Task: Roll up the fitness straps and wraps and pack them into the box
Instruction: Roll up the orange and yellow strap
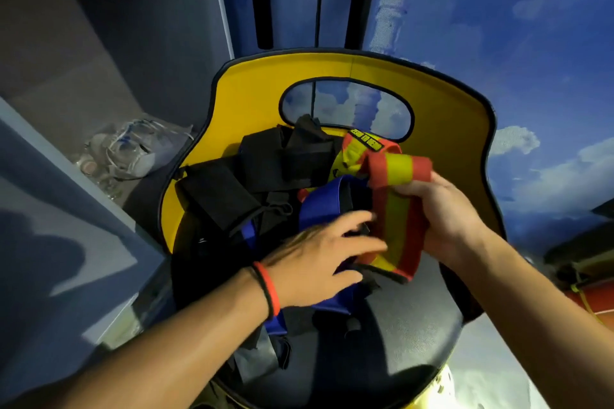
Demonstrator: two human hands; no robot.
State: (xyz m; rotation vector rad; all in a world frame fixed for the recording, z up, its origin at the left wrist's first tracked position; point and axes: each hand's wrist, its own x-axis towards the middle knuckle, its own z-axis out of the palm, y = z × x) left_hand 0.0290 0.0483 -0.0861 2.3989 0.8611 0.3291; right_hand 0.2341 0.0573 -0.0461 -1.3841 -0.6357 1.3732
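A red wrap with a yellow-green stripe (397, 209) hangs folded over my right hand (445, 219), whose fingers pinch it near the top. My left hand (319, 262), with red and black bands on the wrist, reaches palm down under the wrap's lower end, fingers spread and touching it. Below them a blue strap (325, 206) loops across the chair seat. Several black wraps (232, 196) lie piled against the yellow chair back (448, 129). No box can be made out.
The chair seat (398, 342) is dark and round, with blue and black strap ends trailing over its front. A grey shelf (66, 209) stands at the left with a clear plastic bundle (133, 149) on it. An orange object (594, 299) sits at the right edge.
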